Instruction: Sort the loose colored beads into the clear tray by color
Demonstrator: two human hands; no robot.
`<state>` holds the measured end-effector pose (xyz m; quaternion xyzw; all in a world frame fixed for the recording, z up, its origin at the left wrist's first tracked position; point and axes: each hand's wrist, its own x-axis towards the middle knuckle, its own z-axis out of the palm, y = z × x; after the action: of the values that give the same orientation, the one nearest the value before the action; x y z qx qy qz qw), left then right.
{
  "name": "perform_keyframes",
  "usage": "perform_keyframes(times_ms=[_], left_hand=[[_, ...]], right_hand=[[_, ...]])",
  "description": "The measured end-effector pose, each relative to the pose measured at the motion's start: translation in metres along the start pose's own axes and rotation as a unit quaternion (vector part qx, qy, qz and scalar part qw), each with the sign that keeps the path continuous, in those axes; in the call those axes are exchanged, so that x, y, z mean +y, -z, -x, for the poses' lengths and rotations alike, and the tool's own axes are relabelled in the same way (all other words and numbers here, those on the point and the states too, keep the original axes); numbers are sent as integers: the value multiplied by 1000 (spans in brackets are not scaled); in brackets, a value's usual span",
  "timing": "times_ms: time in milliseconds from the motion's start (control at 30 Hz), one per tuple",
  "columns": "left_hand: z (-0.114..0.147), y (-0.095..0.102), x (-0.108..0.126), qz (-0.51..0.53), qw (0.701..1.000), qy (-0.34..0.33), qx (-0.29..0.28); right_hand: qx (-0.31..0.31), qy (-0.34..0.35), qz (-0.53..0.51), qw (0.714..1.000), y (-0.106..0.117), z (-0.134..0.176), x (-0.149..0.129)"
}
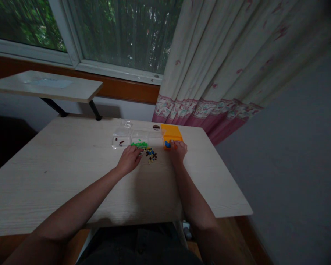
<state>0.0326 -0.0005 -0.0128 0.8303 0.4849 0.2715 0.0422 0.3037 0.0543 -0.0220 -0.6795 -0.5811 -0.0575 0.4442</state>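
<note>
My left hand rests at the left edge of a small loose pile of mixed small pieces, black, yellow and blue. Its fingers are curled together, and anything in them is too small to make out. Just beyond it, bright green pieces fill part of a clear plastic box. My right hand is over the right side of an open orange box, fingers closed; what they hold, if anything, is hidden. Blue pieces lie in that box beside the fingertips.
Left of the green pieces, another clear box holds a few dark red pieces. A round cable hole is near the back of the pale table. A raised shelf stands at back left; a curtain hangs behind.
</note>
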Motion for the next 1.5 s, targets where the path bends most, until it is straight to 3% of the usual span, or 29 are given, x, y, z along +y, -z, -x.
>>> perform_keyframes(times_ms=[667,900,1033,1167,1500], left_hand=[[-1,5,3,0,1000,-6,-17],[0,2,3,9,1000,-11,-2],[-2,-1,-1,66,997,-4,37],[-6,-1,-8,156,985,25,74],[-8,-1,-11,218,973,22,72]], right_hand=[[-7,90,-5,996,-5,1,1],[-18,106,-28,994,3,2,-14],[-48,198,-81,976,12,12,-39],[-123,318,-124,932,14,30,-64],[-169,349,-121,914,2,52,-82]])
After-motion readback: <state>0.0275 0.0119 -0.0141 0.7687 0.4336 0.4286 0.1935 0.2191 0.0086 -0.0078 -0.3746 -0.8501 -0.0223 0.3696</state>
